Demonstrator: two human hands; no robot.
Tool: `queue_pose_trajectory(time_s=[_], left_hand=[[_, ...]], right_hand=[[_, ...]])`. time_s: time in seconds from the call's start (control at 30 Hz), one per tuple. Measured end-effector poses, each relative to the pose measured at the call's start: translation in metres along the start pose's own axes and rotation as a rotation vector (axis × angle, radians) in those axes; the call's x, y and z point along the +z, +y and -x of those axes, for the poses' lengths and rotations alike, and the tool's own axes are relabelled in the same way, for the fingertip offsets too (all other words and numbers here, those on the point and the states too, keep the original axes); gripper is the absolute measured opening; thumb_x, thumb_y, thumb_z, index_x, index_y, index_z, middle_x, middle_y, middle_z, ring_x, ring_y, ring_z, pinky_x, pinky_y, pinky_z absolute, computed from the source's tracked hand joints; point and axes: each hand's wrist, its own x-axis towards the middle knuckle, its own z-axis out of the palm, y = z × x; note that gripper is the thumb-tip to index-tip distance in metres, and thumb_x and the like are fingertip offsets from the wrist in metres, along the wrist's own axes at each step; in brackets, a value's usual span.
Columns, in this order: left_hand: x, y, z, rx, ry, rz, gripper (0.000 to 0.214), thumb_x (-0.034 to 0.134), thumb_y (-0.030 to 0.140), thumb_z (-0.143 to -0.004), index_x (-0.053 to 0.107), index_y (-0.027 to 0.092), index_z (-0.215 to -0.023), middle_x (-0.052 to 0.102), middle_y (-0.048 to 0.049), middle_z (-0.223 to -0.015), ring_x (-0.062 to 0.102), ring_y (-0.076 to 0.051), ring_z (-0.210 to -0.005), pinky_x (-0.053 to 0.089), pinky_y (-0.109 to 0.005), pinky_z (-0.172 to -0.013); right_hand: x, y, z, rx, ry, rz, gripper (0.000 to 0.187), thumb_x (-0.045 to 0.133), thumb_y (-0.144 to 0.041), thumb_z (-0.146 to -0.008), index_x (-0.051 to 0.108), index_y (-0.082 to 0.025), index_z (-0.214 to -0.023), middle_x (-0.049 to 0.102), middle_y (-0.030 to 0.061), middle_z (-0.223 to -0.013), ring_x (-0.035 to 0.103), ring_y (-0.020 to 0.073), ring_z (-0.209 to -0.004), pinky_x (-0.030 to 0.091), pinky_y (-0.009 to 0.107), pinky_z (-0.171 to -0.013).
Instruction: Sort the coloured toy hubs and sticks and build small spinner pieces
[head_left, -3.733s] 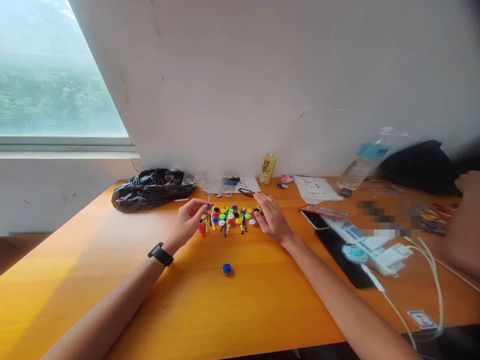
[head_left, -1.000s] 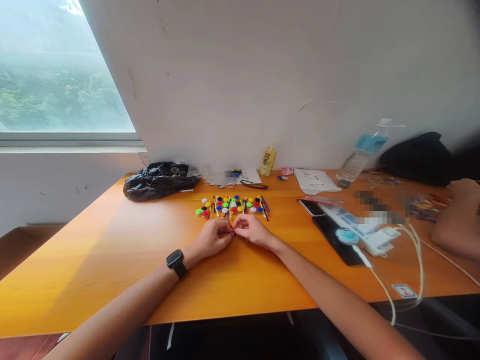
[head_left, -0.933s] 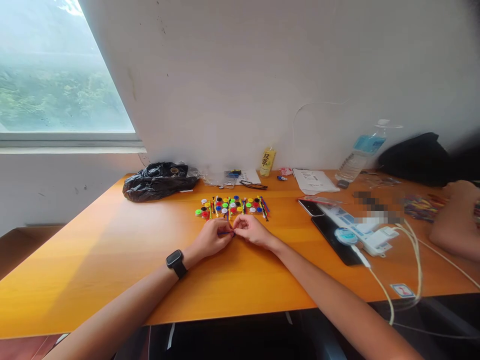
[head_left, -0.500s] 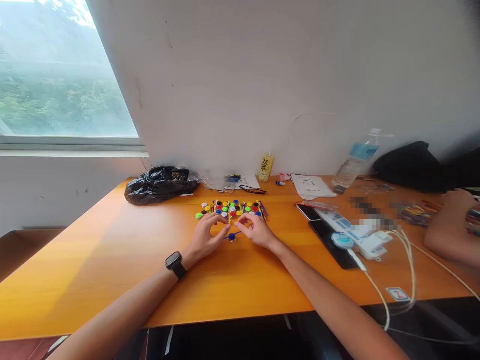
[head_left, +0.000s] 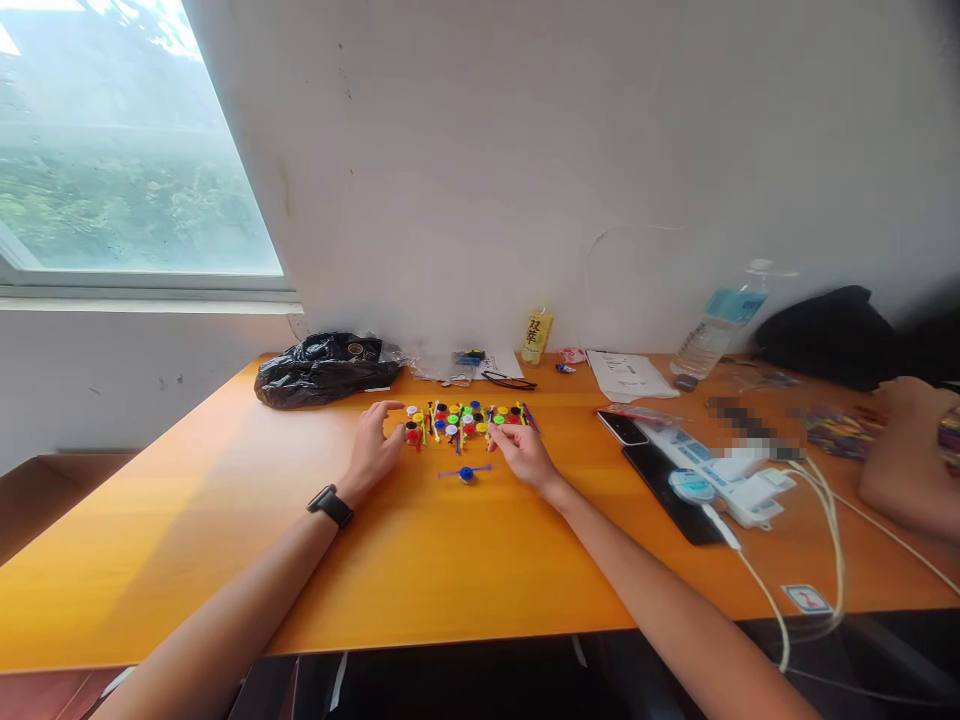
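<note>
A blue round connector with a thin blue rod out each side (head_left: 466, 475) lies on the table between my hands, touched by neither. Beyond it are several small round connectors and short rods (head_left: 451, 428) in red, yellow, green, white, black and blue, set out in a block. My left hand (head_left: 373, 442), a black watch on its wrist, is at the block's left end with thumb and forefinger apart. At the right front of the block, my right hand (head_left: 523, 455) has thumb and forefinger pinched together; whatever is between the tips is too small to make out.
A black plastic bag (head_left: 322, 372) and a yellow drink carton (head_left: 536, 337) stand along the wall. To the right are a phone (head_left: 622, 428), a white power strip (head_left: 739, 490) with cables, and a tilted water bottle (head_left: 716, 325). Another person's arm (head_left: 911, 450) rests at far right.
My hands have parted from above the blue connector, leaving it on the table. The left hand has moved left to the block's end; the right has shifted slightly right. The view has shifted slightly.
</note>
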Motion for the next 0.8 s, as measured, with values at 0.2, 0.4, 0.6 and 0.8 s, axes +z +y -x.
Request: queue_pose_trajectory(time_s=[0.2,0.4,0.6,0.8], left_hand=[[0.003,-0.007,0.0,-0.006,-0.134,0.033,0.034,0.057,0.03,-0.092,0.068,0.021,-0.123,0.068,-0.0109,-0.131,0.067,-0.027,-0.109,0.057,-0.04,-0.091],[0.006,-0.016,-0.002,0.161,-0.337,-0.183,0.055,0.054,0.031,-0.097,0.059,0.025,-0.151,0.044,-0.0088,-0.167,0.035,-0.037,-0.156,0.035,-0.057,-0.125],[0.011,-0.021,-0.003,0.217,-0.357,-0.212,0.05,0.046,0.04,-0.106,0.058,0.023,-0.151,0.053,-0.0136,-0.158,0.045,-0.034,-0.148,0.037,-0.055,-0.123],[0.009,-0.013,0.0,0.187,-0.27,-0.232,0.049,0.054,0.042,-0.102,0.059,0.022,-0.146,0.056,-0.0161,-0.144,0.057,-0.034,-0.13,0.047,-0.05,-0.113]], right_hand=[[0.004,0.007,0.002,-0.069,-0.053,0.078,0.058,0.049,-0.066,-0.1,0.066,-0.021,-0.069,0.05,-0.0001,-0.056,0.042,0.0154,-0.053,0.031,0.031,-0.055],[0.002,0.008,0.002,-0.1,-0.066,0.116,0.058,0.046,-0.064,-0.103,0.066,-0.021,-0.069,0.05,0.0004,-0.057,0.044,0.0165,-0.054,0.032,0.031,-0.057],[0.004,0.01,0.003,-0.092,-0.098,0.129,0.06,0.044,-0.065,-0.104,0.069,-0.021,-0.071,0.049,0.0001,-0.056,0.044,0.0166,-0.054,0.031,0.031,-0.058],[0.004,0.012,0.003,-0.116,-0.095,0.171,0.059,0.043,-0.062,-0.106,0.069,-0.021,-0.07,0.049,-0.0004,-0.055,0.046,0.017,-0.056,0.033,0.031,-0.06]])
